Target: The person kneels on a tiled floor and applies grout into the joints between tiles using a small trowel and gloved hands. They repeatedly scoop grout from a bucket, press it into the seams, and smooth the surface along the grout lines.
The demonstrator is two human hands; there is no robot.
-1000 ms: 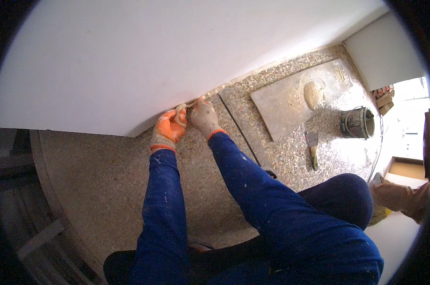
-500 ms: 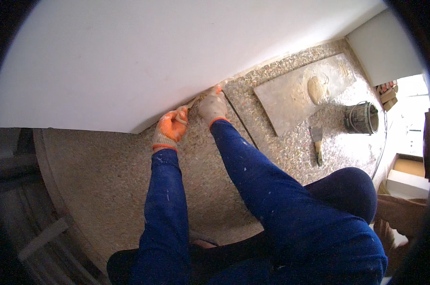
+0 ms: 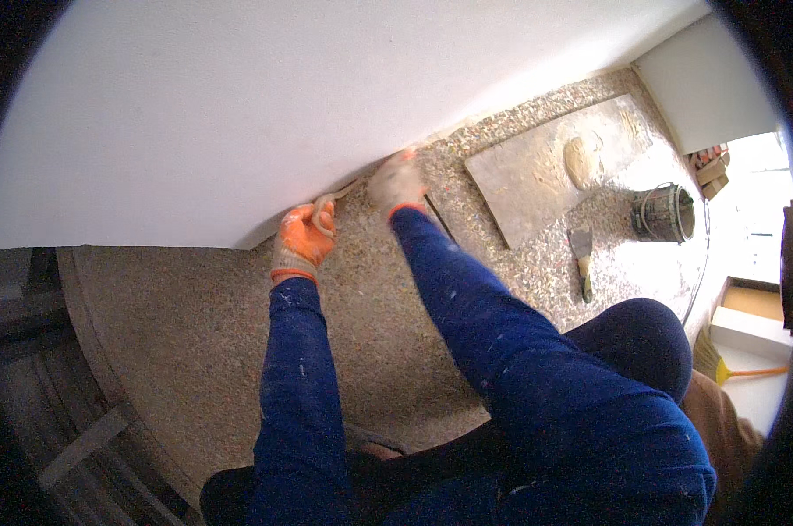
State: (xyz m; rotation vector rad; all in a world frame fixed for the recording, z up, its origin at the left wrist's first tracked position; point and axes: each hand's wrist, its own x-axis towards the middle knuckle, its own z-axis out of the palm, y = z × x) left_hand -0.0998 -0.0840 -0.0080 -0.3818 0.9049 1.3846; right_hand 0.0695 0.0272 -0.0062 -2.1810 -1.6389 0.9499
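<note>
My left hand (image 3: 303, 235), in an orange-palmed knit glove, is closed on a thin beige strip (image 3: 325, 215) that looks like tape. It loops over the fingers and runs right along the foot of the white wall (image 3: 239, 114). Beside the strip's far end, my right hand (image 3: 398, 182), gloved too, is low against the wall base. It is smeared by motion, and its fingers are mostly hidden, so I cannot tell whether it grips the strip.
On the speckled floor (image 3: 396, 333), right of my hands, lies a grey board (image 3: 528, 193) bearing a mound of beige paste (image 3: 583, 160). A putty knife (image 3: 582, 263) and a dirty bucket (image 3: 662, 213) are nearer. A broom (image 3: 719, 364) shows at the right edge.
My left hand has moved slightly left with the strip, and a loop of it now shows more at the fingers. My right hand has shifted slightly up and right.
</note>
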